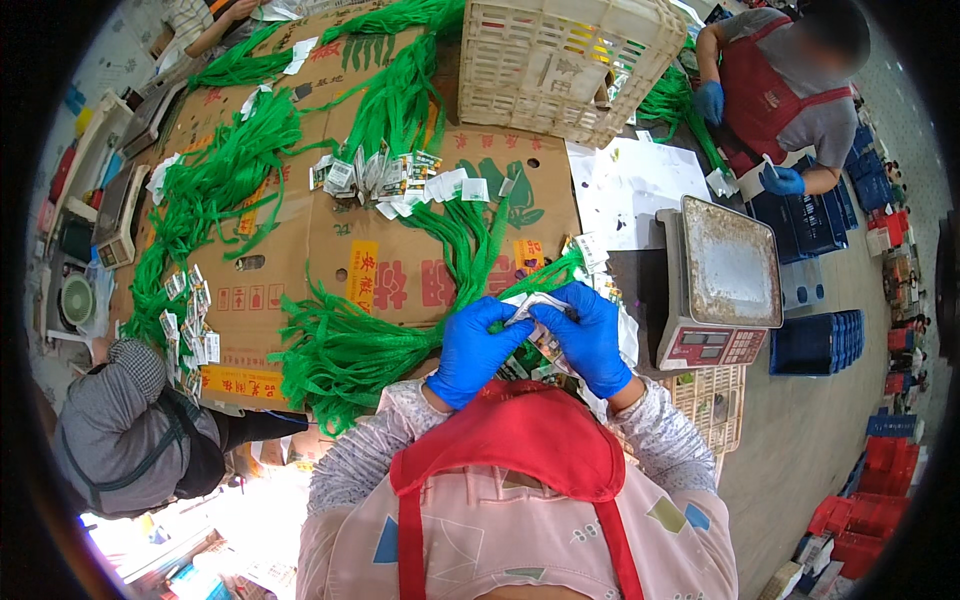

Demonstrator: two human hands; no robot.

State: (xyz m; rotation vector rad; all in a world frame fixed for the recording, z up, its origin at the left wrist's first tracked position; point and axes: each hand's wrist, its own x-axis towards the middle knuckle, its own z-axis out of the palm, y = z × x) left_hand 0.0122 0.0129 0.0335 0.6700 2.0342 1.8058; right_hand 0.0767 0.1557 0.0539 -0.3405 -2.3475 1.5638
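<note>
Both my hands wear blue gloves and meet close in front of my red apron. My left hand (468, 348) pinches one side of a small whitish printed label (541, 301). Opposite it, my right hand (592, 340) is closed on the label's other side, thumb and fingers pressed together. More printed labels (545, 345) show beneath the fingers, partly hidden. Beside my left hand spreads a bundle of green mesh net bags (355, 345). Further up the table, a fanned stack of labels (390, 180) sits on another bunch of green nets (465, 245).
Cardboard (320, 230) covers the table. To my right stands a scale (725, 270) with a worn metal pan, near white paper sheets (640, 190). A cream plastic crate (560, 65) is at the far side. Co-workers stand at the far right (780, 90) and left (125, 430).
</note>
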